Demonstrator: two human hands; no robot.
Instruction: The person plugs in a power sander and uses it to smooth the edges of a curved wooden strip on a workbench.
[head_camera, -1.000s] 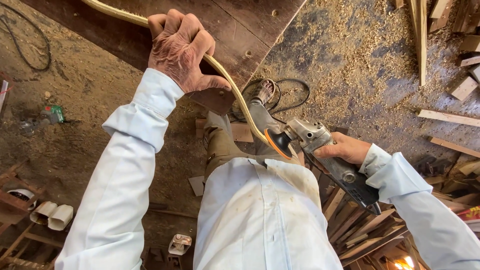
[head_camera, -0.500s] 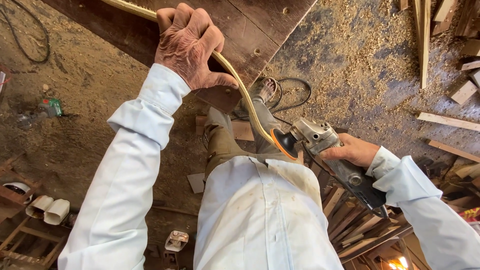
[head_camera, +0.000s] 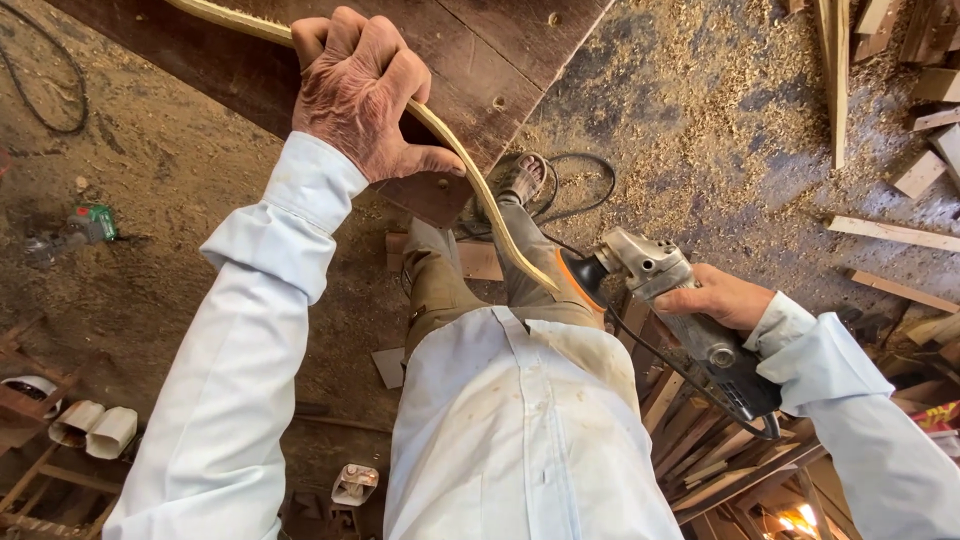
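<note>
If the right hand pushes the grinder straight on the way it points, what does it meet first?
Likely the curved wooden strip: the right hand aims the angle grinder up-left, and its orange disc sits at the strip's lower end; contact unclear.

Pale blue long-sleeved shirt (head_camera: 520, 440), faintly stained front; olive trousers (head_camera: 450, 280); apparently sandal (head_camera: 520, 180) on foot.

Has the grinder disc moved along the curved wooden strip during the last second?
Yes. The grinder disc slid toward the curved wooden strip's lower tip, away from the left hand gripping it.
</note>
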